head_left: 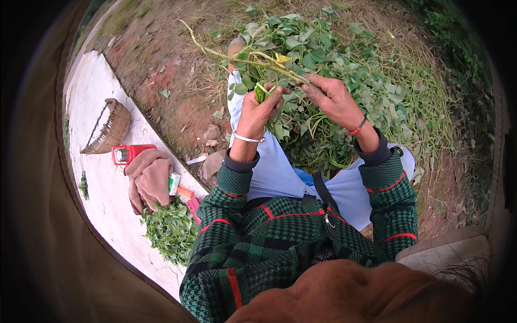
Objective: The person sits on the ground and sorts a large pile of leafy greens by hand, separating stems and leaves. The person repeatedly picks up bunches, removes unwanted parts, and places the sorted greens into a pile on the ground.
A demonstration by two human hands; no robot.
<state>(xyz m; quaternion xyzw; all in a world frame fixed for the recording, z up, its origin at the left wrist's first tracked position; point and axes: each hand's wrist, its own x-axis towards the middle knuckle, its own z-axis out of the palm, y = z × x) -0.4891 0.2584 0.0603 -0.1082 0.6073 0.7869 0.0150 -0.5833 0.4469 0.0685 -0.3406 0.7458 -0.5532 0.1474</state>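
My right hand (334,100) pinches the lower end of a long, mostly bare plant vine (246,61), which stretches up and to the left across both hands. One yellow leaf (282,58) shows beside that stem. Between the thumb and fingers of my left hand (260,107) is a small bunch of green leaf stalks (261,93). Some of the bunch is hidden behind the fingers. Below and beyond both hands spreads a large heap of cut leafy vines (347,76), reaching between my legs.
On the concrete strip (105,210) at left lie a woven basket (111,127), a red-lidded container (135,152), a brown cloth (151,175), a small box (173,183), a pink phone-like object (194,208) and a pile of picked greens (171,230). Stones (213,163) rest on the bare soil.
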